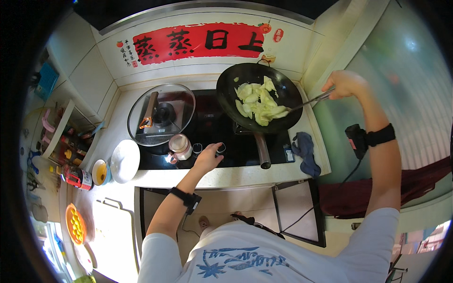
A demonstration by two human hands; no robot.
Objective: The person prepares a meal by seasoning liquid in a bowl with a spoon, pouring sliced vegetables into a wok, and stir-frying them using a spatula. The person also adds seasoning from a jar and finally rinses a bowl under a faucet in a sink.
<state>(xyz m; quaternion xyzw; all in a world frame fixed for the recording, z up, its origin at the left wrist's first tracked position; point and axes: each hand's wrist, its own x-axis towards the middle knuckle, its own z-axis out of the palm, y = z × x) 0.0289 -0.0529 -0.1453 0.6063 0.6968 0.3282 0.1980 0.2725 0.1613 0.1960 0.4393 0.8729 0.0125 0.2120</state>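
My right hand (346,84) grips the handle of a metal spatula (311,102). Its far end reaches into the dark wok (228,83), among pale green vegetable slices (260,100). The wok sits on the right burner of a black glass gas hob (208,109), its handle (262,150) pointing towards me. At the hob's front edge, the fingers of my left hand (208,157) are around a round control knob (221,148), partly covering it. A second knob (197,148) is just left of that hand, beside a glass jar (180,146) with whitish contents.
A glass lid (138,116) lies over the left burner. Left of the hob are a white plate (125,161), a small bowl (101,172) and a red-capped jar (76,177). Nearer stand an orange basket (80,226) and a white cutting board (113,240). A grey-blue cloth (306,154) lies at right.
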